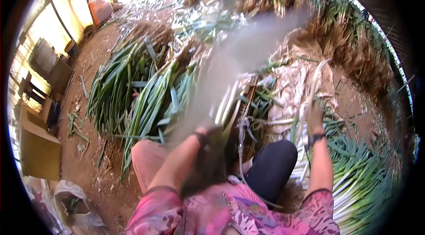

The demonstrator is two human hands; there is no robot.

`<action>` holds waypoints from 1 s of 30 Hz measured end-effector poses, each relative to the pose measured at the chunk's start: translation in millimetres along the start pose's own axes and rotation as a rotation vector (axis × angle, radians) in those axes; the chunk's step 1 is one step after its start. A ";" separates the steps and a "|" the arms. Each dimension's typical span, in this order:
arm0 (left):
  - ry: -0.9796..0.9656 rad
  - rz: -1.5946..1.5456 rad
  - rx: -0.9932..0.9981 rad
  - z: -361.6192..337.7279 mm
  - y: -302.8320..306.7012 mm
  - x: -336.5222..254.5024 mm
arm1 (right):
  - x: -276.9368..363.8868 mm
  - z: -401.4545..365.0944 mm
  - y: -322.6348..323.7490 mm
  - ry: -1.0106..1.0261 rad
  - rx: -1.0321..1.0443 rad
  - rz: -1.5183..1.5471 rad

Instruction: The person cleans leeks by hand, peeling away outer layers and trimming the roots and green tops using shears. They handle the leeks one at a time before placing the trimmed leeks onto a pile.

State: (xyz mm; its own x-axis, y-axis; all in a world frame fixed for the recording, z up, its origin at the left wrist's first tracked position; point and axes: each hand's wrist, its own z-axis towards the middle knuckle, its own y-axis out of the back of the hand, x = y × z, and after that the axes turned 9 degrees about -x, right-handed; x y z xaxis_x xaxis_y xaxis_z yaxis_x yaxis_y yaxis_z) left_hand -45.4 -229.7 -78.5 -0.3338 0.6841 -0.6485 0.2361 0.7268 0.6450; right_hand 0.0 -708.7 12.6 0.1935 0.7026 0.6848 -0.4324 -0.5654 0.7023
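My right hand [315, 119], with a dark band at its wrist, is closed around a long green onion [315, 82]. The onion's pale stalk points up and bends to the right at its tip. In front of my lap, my left hand [210, 132] is smeared by motion, so its fingers cannot be made out. A wide greyish blur crosses the view above it, hiding part of the onions behind. Between my knees stands a metal nozzle [241, 135] on a thin hose [242, 171]. White-stalked green onions [349, 190] lie in a heap beside my right arm.
Bundles of unpeeled green onions [117, 80] lie on the dirt floor [82, 122] ahead to the left. A tall pile of rooted onions [354, 44] lines the far right. At left are a cardboard box [40, 155] and a plastic bag [77, 202]. A crumpled sheet [290, 86] lies ahead.
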 end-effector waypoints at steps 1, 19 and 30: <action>-0.019 -0.046 -0.009 6.0 0.7 9.0 | 66.4 16.3 -5.7 -0.005 -0.080 0.449; -0.731 0.181 -0.027 -94.2 137.9 -0.9 | 202.7 -220.6 -222.8 -0.003 0.526 0.972; -0.101 -0.531 0.231 -134.6 163.8 -59.3 | 262.2 -265.8 -117.9 0.728 0.593 0.498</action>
State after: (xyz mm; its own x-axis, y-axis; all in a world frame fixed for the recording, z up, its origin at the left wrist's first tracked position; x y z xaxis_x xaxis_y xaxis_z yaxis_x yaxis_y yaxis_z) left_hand -109.8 -159.6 120.0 -0.3749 0.2170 -0.9013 0.2567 0.9585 0.1240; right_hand -132.3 -343.1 57.7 -0.5456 0.3120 0.7778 0.2183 -0.8432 0.4913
